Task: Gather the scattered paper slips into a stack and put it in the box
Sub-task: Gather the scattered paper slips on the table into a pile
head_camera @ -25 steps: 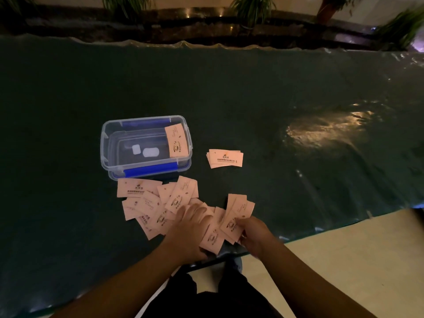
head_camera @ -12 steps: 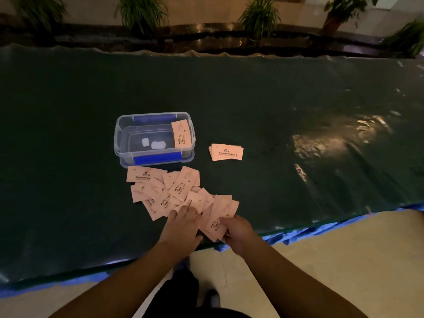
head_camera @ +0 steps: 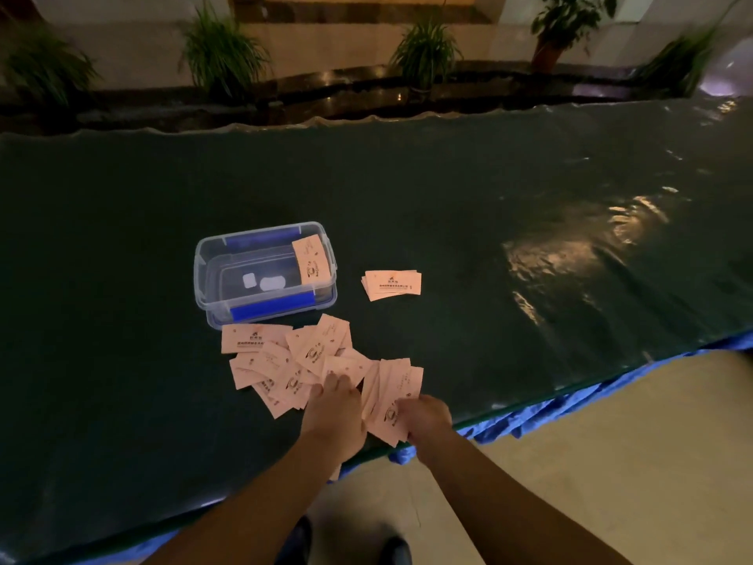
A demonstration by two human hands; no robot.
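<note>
Several pink paper slips (head_camera: 285, 360) lie scattered and overlapping near the table's front edge. My left hand (head_camera: 334, 413) rests palm down on them, fingers together on one slip. My right hand (head_camera: 423, 415) grips a fanned bunch of slips (head_camera: 391, 395) at its lower end. A small neat stack of slips (head_camera: 392, 284) lies apart, to the right of the clear plastic box (head_camera: 212, 287). The box has blue clips and stands open behind the scatter. One slip (head_camera: 311, 261) leans inside the box against its right wall.
The table (head_camera: 489, 222) is covered with a dark green glossy sheet, with a blue cloth (head_camera: 570, 405) hanging at the front edge. Potted plants (head_camera: 423, 51) line a ledge beyond the far edge. My shoes (head_camera: 397, 550) show on the pale floor below.
The camera has tilted up and back, so the scene looks smaller. My right hand has drawn the fanned slips closer together. My left hand has stayed on the scattered slips.
</note>
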